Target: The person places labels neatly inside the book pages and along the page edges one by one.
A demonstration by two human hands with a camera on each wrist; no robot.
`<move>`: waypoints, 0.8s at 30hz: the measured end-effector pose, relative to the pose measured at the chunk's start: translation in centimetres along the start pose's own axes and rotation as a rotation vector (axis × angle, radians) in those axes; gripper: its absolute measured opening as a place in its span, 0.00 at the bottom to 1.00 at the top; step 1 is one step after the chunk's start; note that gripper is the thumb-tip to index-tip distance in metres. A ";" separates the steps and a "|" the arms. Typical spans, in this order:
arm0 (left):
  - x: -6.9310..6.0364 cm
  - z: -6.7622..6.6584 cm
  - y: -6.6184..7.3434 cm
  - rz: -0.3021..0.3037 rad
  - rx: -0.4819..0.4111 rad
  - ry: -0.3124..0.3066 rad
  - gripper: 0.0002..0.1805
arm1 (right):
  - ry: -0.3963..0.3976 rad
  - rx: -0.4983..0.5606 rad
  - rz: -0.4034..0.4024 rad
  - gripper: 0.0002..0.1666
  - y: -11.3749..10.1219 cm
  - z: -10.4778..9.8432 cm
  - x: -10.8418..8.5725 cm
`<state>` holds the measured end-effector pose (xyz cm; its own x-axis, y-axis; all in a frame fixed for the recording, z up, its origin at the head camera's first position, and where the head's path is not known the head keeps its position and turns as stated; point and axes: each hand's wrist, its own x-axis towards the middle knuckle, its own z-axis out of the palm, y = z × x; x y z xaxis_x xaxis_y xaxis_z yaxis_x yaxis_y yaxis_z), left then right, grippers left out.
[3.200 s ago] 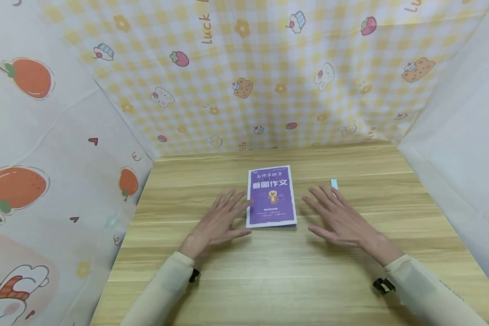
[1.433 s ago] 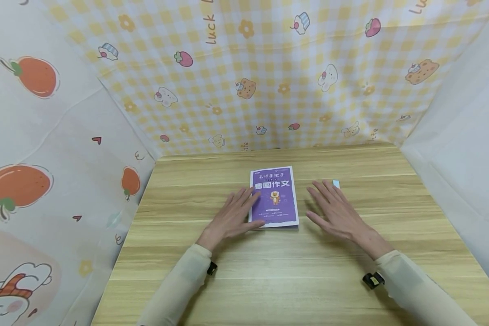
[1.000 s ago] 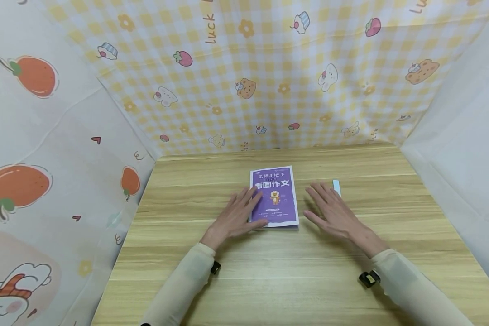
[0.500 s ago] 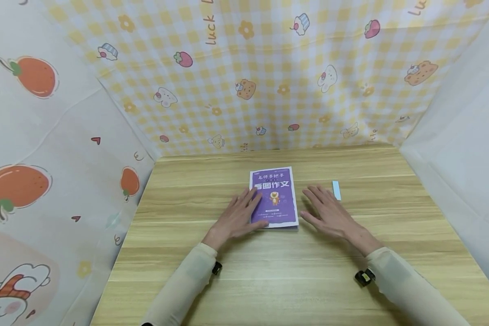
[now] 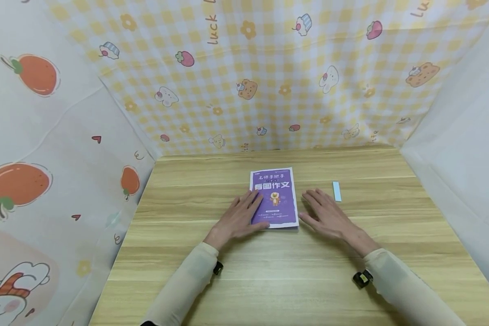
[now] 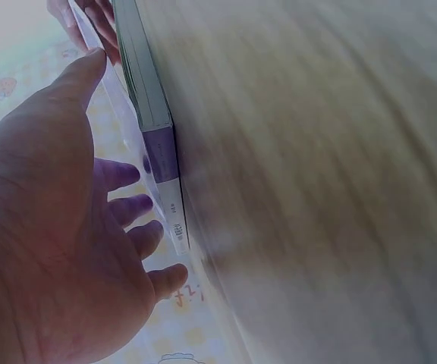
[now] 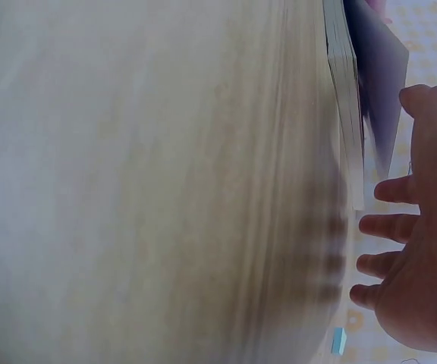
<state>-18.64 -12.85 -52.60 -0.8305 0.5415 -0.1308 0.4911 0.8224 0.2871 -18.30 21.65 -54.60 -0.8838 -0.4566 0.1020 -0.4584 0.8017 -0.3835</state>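
Observation:
A purple book [image 5: 279, 210] with white lettering and a cartoon lion lies on the wooden table, its front cover lifted slightly off the pages. My left hand [image 5: 238, 219] spreads over the book's left side, thumb along the lower edge. In the left wrist view, the fingers of that hand [image 6: 44, 205] extend beside the book's purple-and-white spine [image 6: 164, 163]; whether they press on the cover is hard to tell. My right hand [image 5: 328, 219] hovers just right of the book, fingers extended. The right wrist view has this hand [image 7: 431, 227] beside the raised cover [image 7: 381, 83], holding nothing.
A small light-blue strip [image 5: 336, 191] lies on the table [image 5: 269, 280] beyond my right hand. Yellow checked cloth [image 5: 277, 59] hangs behind the table. White fabric walls [image 5: 77, 181] stand on both sides, the left one printed with fruit.
My left hand has moved right, onto the book's left side. The right hand has shifted left toward the book and slightly nearer me, uncovering the light-blue strip. The book stays put.

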 end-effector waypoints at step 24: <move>0.1 -0.2 0.0 0.010 0.002 -0.022 0.58 | 0.000 0.035 -0.016 0.46 -1.2 0.9 0.6</move>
<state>-18.75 -12.83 -52.45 -0.8195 0.5535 -0.1486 0.5000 0.8172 0.2868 -18.23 20.10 -54.89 -0.8764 -0.4692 0.1086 -0.4690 0.7804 -0.4135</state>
